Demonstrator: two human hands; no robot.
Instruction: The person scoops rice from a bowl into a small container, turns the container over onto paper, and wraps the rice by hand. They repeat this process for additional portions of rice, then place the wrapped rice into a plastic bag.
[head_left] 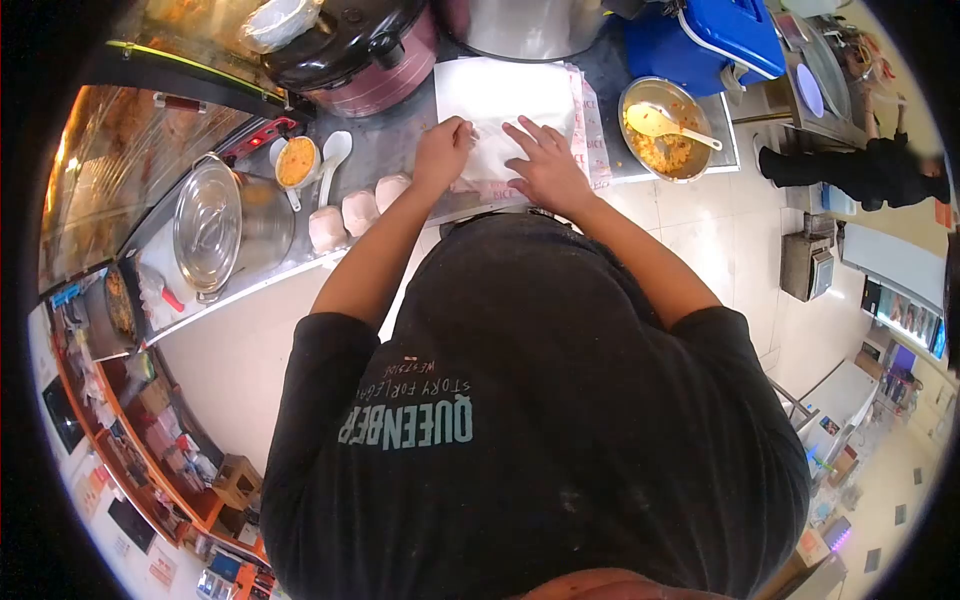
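Note:
White wrapping paper (500, 90) lies on a stack of red-printed sheets (592, 140) at the counter's front edge. My left hand (446, 153) is at the paper's left side, its fingers curled in; what they hold, if anything, is too small to make out. On the right part of the paper rests my right hand (545, 165), fingers spread, holding nothing. Several wrapped bundles (360, 212) sit in a row left of my left hand. A steel bowl (668, 130) of yellow food with a spoon (655, 122) in it stands to the right.
Behind the paper are a large pot (525, 25) and a pink-and-black cooker (370, 70). A blue cooler box (710, 45) is at the back right. Left are a lidded steel pot (225, 225), a cup of orange food (297, 162) and white spoons (335, 155). A person (860, 172) stands far right.

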